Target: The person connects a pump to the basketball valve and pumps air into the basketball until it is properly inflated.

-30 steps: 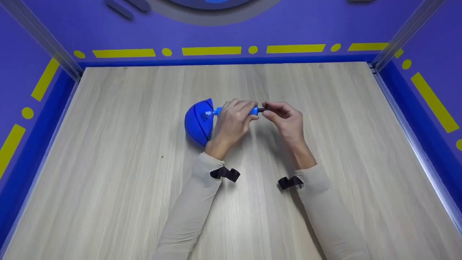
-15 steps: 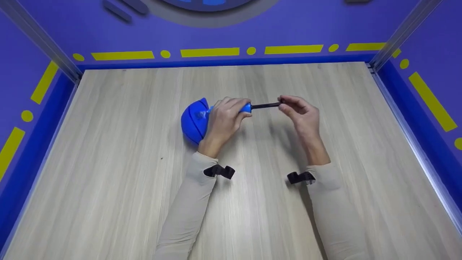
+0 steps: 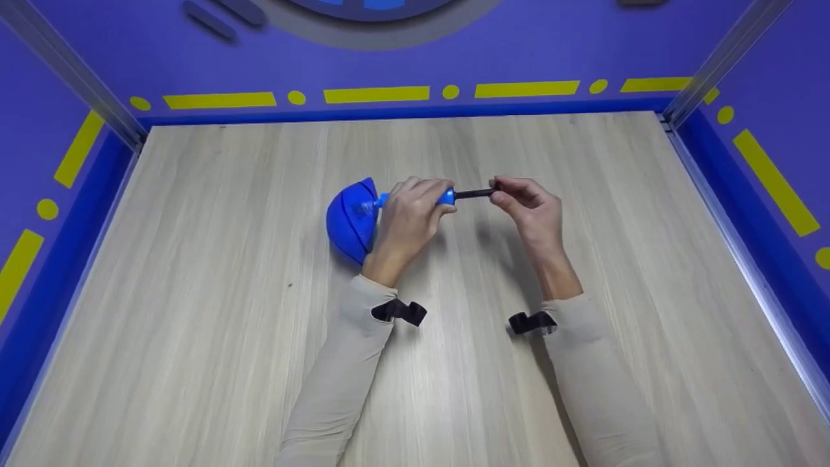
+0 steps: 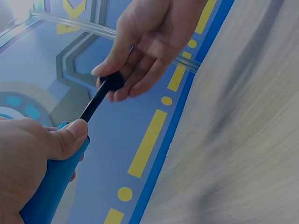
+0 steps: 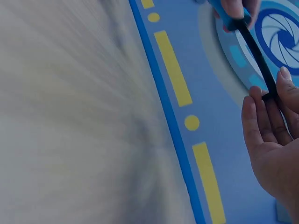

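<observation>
A blue hand pump (image 4: pixel 55 182) lies across the left hand (image 3: pixel 410 217), which grips its barrel from above. Out of the barrel's right end runs a black plunger rod (image 3: pixel 474 194), partly drawn out. At the rod's far end, the right hand (image 3: pixel 537 214) pinches the small black handle (image 4: pixel 112 81) between thumb and fingers. To the left of the pump, a blue ball (image 3: pixel 350 219) with black seam lines is caved in on one side, like a bowl. The pump's narrow left end points into the hollow at a shiny patch; whether they join is hard to see.
Both hands are above a light wood-grain table (image 3: pixel 194 311). Blue-purple panels (image 3: pixel 551 45) with yellow dashes enclose the back and both sides. A black wrist mount (image 3: pixel 400 312) juts inward from the left sleeve, and another mount (image 3: pixel 532 322) from the right.
The right hand first moved right, drawing the plunger rod far out, then came back left, so less rod shows now. The left hand, pump and ball shifted slightly left, then slightly back.
</observation>
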`<state>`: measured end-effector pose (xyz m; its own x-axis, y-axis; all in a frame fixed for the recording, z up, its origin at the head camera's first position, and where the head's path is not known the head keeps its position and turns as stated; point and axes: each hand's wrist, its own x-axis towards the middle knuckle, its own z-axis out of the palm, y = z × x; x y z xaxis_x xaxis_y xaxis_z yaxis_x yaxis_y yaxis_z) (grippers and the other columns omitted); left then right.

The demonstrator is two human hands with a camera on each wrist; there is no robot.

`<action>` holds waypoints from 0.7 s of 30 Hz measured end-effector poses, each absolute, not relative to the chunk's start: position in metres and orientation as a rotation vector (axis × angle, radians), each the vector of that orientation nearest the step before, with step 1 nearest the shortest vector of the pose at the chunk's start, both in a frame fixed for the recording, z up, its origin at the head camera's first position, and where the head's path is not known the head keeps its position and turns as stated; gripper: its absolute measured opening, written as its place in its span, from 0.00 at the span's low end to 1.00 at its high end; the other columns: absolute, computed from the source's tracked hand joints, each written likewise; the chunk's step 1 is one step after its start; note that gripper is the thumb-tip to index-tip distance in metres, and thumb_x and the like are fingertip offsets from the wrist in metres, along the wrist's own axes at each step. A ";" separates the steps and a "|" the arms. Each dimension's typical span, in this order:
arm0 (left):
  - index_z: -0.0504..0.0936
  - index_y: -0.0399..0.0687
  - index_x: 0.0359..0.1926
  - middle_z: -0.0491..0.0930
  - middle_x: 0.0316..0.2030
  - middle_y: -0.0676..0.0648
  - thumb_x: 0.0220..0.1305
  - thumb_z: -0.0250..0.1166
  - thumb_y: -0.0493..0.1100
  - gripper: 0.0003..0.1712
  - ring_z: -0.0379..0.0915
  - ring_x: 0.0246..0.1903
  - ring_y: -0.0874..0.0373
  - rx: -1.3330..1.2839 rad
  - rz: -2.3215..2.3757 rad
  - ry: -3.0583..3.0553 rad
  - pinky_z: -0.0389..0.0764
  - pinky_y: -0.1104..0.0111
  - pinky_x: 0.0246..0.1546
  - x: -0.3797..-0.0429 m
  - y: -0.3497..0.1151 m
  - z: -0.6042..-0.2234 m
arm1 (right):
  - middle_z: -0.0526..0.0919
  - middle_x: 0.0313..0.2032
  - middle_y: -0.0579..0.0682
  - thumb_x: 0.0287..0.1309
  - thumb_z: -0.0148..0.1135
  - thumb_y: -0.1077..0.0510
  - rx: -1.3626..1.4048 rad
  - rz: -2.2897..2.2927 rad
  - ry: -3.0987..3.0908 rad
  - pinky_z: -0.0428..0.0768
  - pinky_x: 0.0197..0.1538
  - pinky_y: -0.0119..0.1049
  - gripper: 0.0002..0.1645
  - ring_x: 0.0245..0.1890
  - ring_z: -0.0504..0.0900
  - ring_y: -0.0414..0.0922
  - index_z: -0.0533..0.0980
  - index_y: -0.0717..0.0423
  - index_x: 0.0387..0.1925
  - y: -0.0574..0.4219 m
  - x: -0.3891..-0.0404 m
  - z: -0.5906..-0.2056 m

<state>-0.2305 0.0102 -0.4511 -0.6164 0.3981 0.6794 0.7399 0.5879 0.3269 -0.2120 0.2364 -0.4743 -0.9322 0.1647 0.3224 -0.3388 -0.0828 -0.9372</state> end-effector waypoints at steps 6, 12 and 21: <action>0.88 0.37 0.53 0.90 0.48 0.43 0.71 0.70 0.50 0.21 0.83 0.43 0.47 -0.941 -0.803 -2.277 0.83 0.58 0.46 -0.227 0.016 -0.452 | 0.89 0.48 0.59 0.63 0.72 0.73 0.269 2.069 -1.932 0.85 0.55 0.38 0.14 0.50 0.89 0.49 0.84 0.73 0.51 0.217 -0.211 -0.477; 0.89 0.40 0.53 0.90 0.50 0.45 0.69 0.71 0.50 0.21 0.84 0.48 0.48 -0.948 -0.863 -2.292 0.82 0.57 0.51 -0.229 0.014 -0.452 | 0.89 0.49 0.60 0.63 0.72 0.73 0.312 2.051 -1.980 0.85 0.54 0.37 0.16 0.49 0.89 0.48 0.84 0.72 0.52 0.218 -0.209 -0.474; 0.90 0.41 0.53 0.90 0.50 0.46 0.69 0.71 0.51 0.21 0.84 0.47 0.49 -0.917 -0.886 -2.261 0.83 0.58 0.48 -0.235 0.003 -0.451 | 0.88 0.51 0.59 0.65 0.73 0.68 0.266 2.000 -1.957 0.84 0.55 0.37 0.16 0.51 0.87 0.50 0.84 0.69 0.54 0.248 -0.211 -0.467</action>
<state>-0.2347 0.0030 -0.4508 -0.6236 0.3935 0.6755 0.7478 0.5523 0.3685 -0.2107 0.2484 -0.4666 -0.9286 0.1026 0.3567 -0.3588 -0.0027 -0.9334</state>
